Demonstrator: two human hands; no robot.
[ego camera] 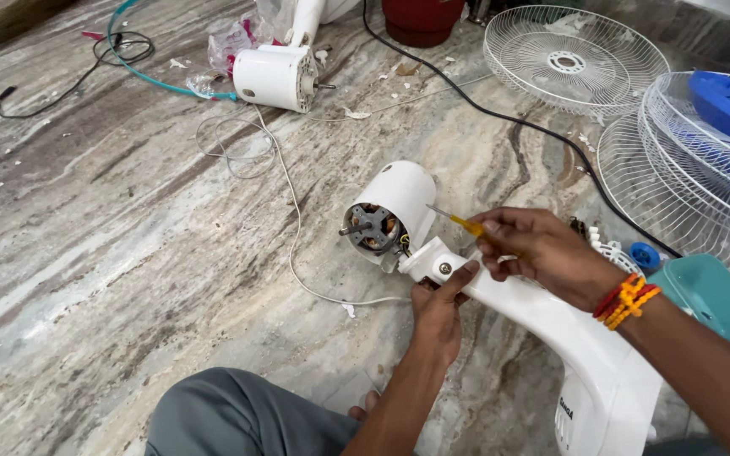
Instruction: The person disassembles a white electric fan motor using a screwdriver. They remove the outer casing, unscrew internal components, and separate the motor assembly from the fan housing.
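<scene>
- Two hands at one white fan neck joint [443, 267], mid-floor.
- Left hand [438, 312]: clamped on the joint, steadying it.
- Right hand [542, 253]: pinching a yellow-handled screwdriver [458, 221], tip toward the motor housing [389, 213] (winding end exposed).
- Wire fan guards [574, 59]: set aside, floor's far right corner.
- Second motor [276, 78]: far edge.

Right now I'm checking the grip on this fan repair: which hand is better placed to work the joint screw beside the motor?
Probably the right hand: it holds the yellow screwdriver, tip near the motor. The left hand grips the white stand neck, steadying it.
</scene>
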